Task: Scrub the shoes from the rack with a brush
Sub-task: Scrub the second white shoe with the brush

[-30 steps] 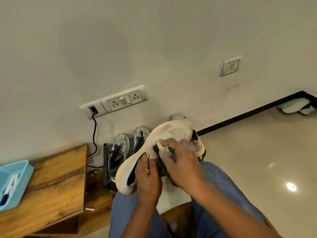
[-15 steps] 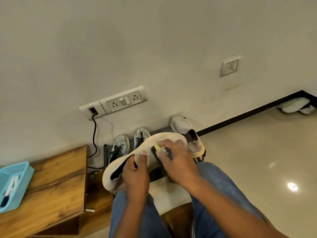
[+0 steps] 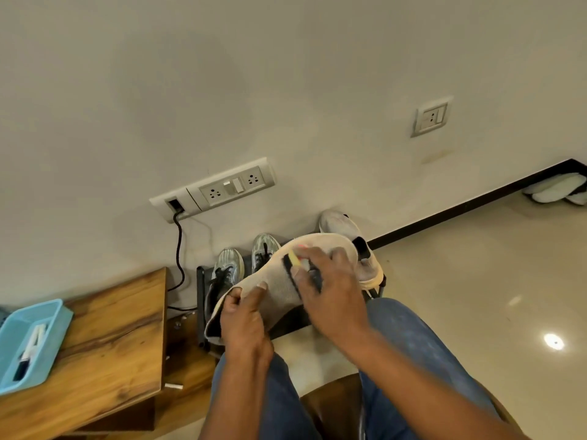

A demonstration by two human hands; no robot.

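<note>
My left hand (image 3: 243, 315) grips the heel end of a beige knit shoe (image 3: 276, 285), held tilted above my knees with its knit upper facing me. My right hand (image 3: 330, 290) holds a small yellow brush with black bristles (image 3: 293, 262) pressed against the shoe's upper near the middle. The brush's handle is mostly hidden under my fingers. Behind the shoe stands a low black shoe rack (image 3: 200, 300) with a pair of grey laced sneakers (image 3: 227, 269) and the matching beige shoe (image 3: 347, 236).
A wooden bench (image 3: 104, 338) on the left carries a light blue tray (image 3: 47, 341) with a marker. A black cable (image 3: 179, 252) hangs from the wall socket strip (image 3: 222, 188). White slippers (image 3: 556, 192) lie at the far right by the skirting. I sit on a brown seat (image 3: 333, 404).
The shoe has been turned from sole-up to upper-facing and lowered leftward. My left hand shifted to the heel end, and the brush moved along the shoe.
</note>
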